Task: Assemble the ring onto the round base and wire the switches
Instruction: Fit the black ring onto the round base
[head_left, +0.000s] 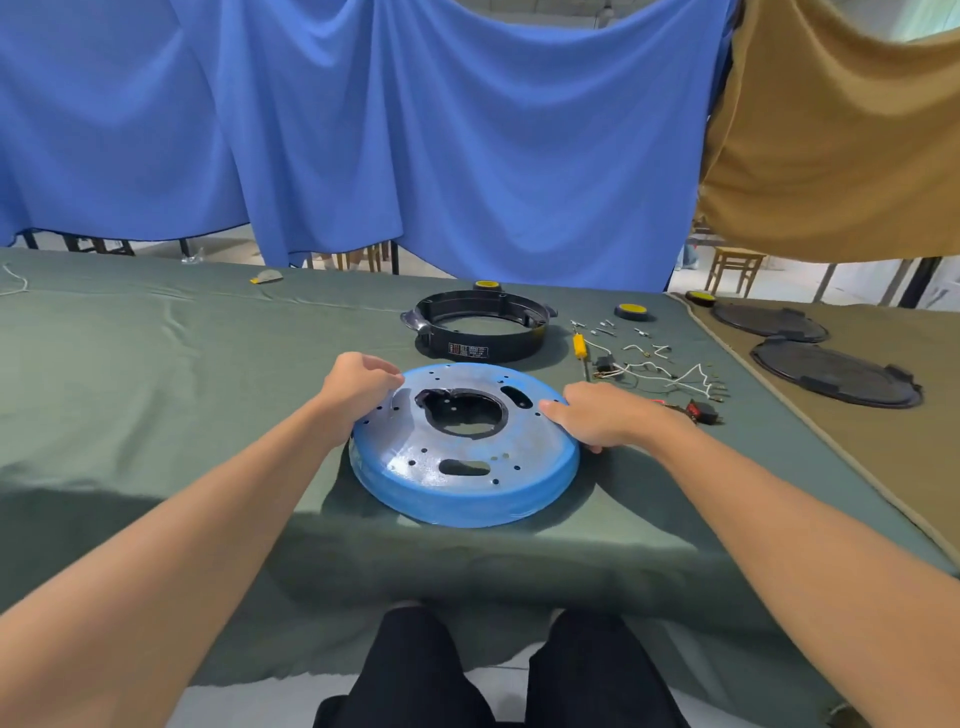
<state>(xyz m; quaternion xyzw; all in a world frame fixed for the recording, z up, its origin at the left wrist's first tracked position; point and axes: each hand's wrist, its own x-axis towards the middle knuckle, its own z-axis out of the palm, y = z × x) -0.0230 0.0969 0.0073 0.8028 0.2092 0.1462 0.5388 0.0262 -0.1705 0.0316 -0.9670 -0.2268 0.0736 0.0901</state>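
Black-trousered knees (467, 670) are cut off by the lower frame edge, beneath the near edge of the bench (156, 389). Fingertips of the right hand (608, 418) are hidden under the round base (467, 457), whose right rim is gripped with the thumb laid on top. Its far left rim is gripped by the left hand (358, 382), fingers curled over the edge. The base, blue with a jagged central opening, slots and small holes, is set close to the near edge. The black ring (480, 325) is seen behind it, apart, toward the far edge. Wires (670, 374) and a switch (701, 410) near the right edge are hard to make out.
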